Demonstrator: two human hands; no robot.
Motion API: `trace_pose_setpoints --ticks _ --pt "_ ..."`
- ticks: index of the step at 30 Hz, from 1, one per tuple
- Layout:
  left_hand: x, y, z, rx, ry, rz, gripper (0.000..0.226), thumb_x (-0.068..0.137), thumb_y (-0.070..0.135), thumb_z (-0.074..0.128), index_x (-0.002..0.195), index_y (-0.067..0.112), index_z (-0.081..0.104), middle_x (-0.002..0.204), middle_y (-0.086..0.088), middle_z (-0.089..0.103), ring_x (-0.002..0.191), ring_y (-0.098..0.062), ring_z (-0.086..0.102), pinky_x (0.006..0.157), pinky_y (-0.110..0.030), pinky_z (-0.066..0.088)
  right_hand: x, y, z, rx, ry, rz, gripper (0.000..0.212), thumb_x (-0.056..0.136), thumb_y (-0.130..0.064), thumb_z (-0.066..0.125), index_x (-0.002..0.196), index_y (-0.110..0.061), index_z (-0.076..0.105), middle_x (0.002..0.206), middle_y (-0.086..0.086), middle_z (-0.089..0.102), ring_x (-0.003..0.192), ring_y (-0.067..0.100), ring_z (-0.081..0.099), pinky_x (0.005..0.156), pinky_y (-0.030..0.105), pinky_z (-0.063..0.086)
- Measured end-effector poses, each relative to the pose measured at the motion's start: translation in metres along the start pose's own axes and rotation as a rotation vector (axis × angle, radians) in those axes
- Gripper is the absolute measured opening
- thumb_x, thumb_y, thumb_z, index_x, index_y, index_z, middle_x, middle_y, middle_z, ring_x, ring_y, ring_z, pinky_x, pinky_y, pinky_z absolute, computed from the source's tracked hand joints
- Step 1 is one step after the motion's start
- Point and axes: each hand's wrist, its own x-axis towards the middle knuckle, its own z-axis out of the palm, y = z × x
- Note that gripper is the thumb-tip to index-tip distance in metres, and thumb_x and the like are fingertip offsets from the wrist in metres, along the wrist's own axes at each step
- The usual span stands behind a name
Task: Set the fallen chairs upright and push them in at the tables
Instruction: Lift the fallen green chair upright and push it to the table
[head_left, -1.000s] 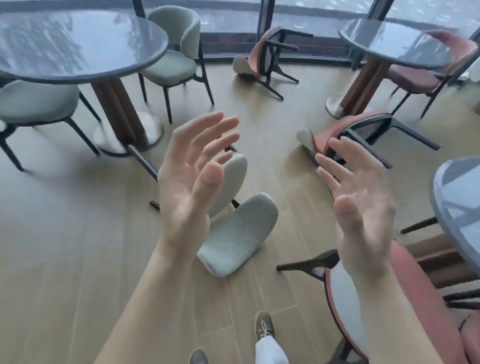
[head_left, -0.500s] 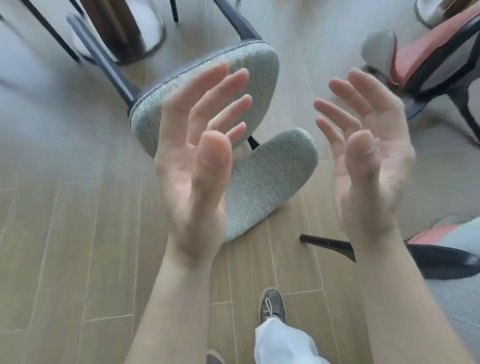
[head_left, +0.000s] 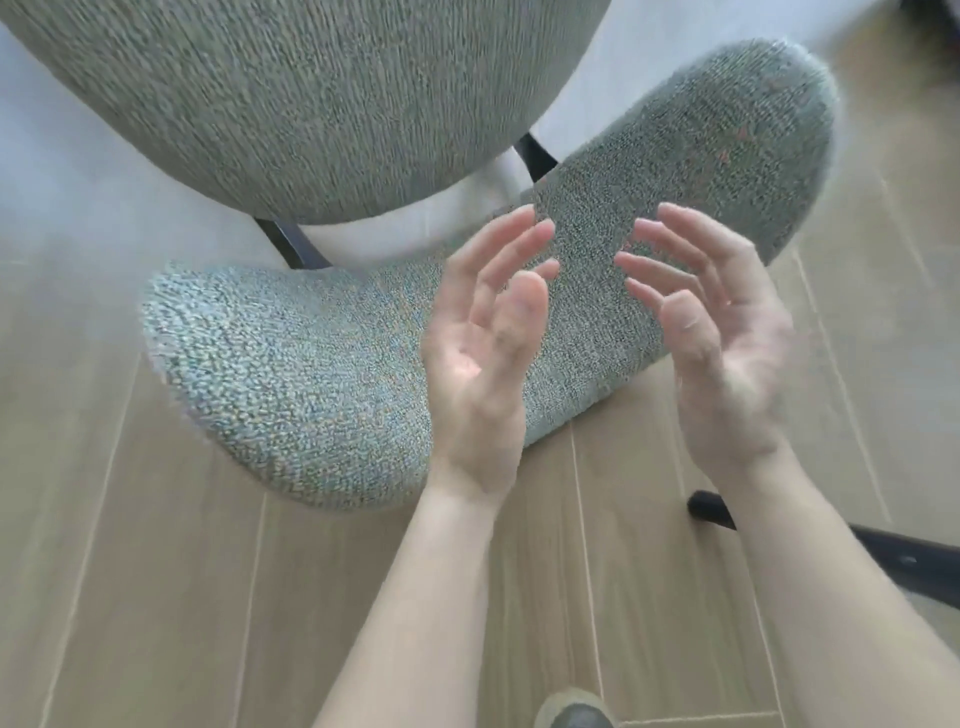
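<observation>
on the wood floor (head_left: 156, 597) right under us lies the fallen chair (head_left: 322, 374), tipped over with its curved back (head_left: 701, 145) on the boards and its seat (head_left: 311, 93) reared up close to us. we judge this the reach to right it: our left hand (head_left: 480, 358) and right hand (head_left: 727, 353) hover over the back, palms facing, fingers loosely spread and holding nothing, though whether they touch the fabric we cannot tell. next we'd need a firm grip on the back's rim and a lift that swings the legs down; no container shows.
</observation>
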Motion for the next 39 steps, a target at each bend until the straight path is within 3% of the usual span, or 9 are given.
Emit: trace_pose_setpoints --ticks 4,10,14,18,21,23,30,35,39 --pt "0.001 -0.076 -0.015 -0.063 0.045 -0.137 0.049 0.086 0.050 0.070 0.132 0.034 0.060 0.133 -0.001 0.069 0.128 -0.031 0.064 0.110 -0.043 0.046 0.004 0.069 -0.008 -0.009 0.087 0.032 0.061 0.090 -0.041 0.067 0.141 -0.011 0.053 0.138 0.011 0.063 0.121 0.027 0.069 0.100 0.034 0.055" --pt "-0.027 -0.139 -0.037 -0.137 0.179 -0.454 0.045 0.092 0.061 0.062 0.133 0.043 0.063 0.132 0.008 0.073 0.124 -0.015 0.070 0.115 -0.041 0.044 -0.003 0.134 -0.015 -0.021 0.202 0.239 0.057 0.084 -0.052 0.068 0.133 -0.024 0.061 0.135 0.004 0.067 0.129 0.025 0.065 0.101 0.034 0.057" --pt "-0.048 -0.167 -0.046 -0.209 0.319 -0.730 0.078 0.074 0.083 0.054 0.125 0.028 0.075 0.124 0.009 0.078 0.120 -0.012 0.071 0.117 -0.046 0.043 -0.010 0.171 -0.018 0.008 0.381 0.434 0.064 0.077 -0.054 0.076 0.127 -0.016 0.065 0.116 -0.007 0.070 0.120 0.025 0.070 0.088 0.039 0.064" --pt "-0.050 -0.183 -0.051 -0.291 0.544 -0.985 0.113 0.049 0.089 0.065 0.126 0.007 0.069 0.119 -0.009 0.078 0.113 -0.025 0.071 0.100 -0.044 0.053 -0.012 0.204 -0.028 -0.068 0.585 0.545 0.050 0.086 -0.042 0.084 0.120 -0.017 0.056 0.106 -0.004 0.063 0.109 0.027 0.071 0.083 0.038 0.063" --pt "-0.044 -0.187 -0.049 -0.325 0.661 -0.897 0.107 0.046 0.079 0.076 0.134 0.021 0.055 0.143 -0.008 0.061 0.124 -0.025 0.065 0.109 -0.039 0.050 -0.006 0.218 -0.032 -0.051 0.635 0.682 0.070 0.081 -0.043 0.088 0.129 -0.015 0.046 0.116 0.000 0.063 0.114 0.021 0.067 0.108 0.049 0.053" --pt "-0.041 -0.189 -0.046 -0.390 0.749 -0.801 0.087 0.047 0.068 0.084 0.119 0.028 0.057 0.153 0.002 0.055 0.140 -0.020 0.054 0.116 -0.034 0.043 0.000 0.220 -0.028 0.108 0.596 0.727 0.080 0.080 -0.034 0.091 0.141 -0.008 0.046 0.132 0.005 0.065 0.121 0.020 0.067 0.113 0.047 0.050" --pt "-0.035 -0.203 -0.043 -0.576 0.808 -0.672 0.082 0.047 0.056 0.086 0.120 0.027 0.063 0.148 0.006 0.060 0.145 -0.013 0.048 0.126 -0.035 0.031 0.004 0.220 -0.008 0.149 0.544 0.755 0.090 0.069 -0.013 0.097 0.145 -0.005 0.049 0.137 0.003 0.068 0.123 0.016 0.067 0.108 0.034 0.052" --pt "-0.033 -0.187 -0.044 -0.536 0.809 -0.696 0.058 0.066 0.049 0.082 0.117 0.028 0.063 0.145 0.003 0.061 0.139 -0.015 0.050 0.123 -0.036 0.034 0.011 0.207 -0.004 0.170 0.549 0.812 0.073 0.066 -0.007 0.098 0.130 0.001 0.063 0.127 0.006 0.074 0.112 0.019 0.073 0.093 0.032 0.061" --pt "-0.039 -0.143 -0.049 -0.445 0.922 -0.577 0.071 0.072 0.052 0.079 0.136 0.031 0.060 0.139 0.005 0.067 0.131 -0.014 0.059 0.112 -0.035 0.041 -0.003 0.168 0.022 0.265 0.597 0.796 0.085 0.063 0.002 0.097 0.136 0.002 0.053 0.131 0.011 0.071 0.115 0.027 0.073 0.097 0.052 0.061"
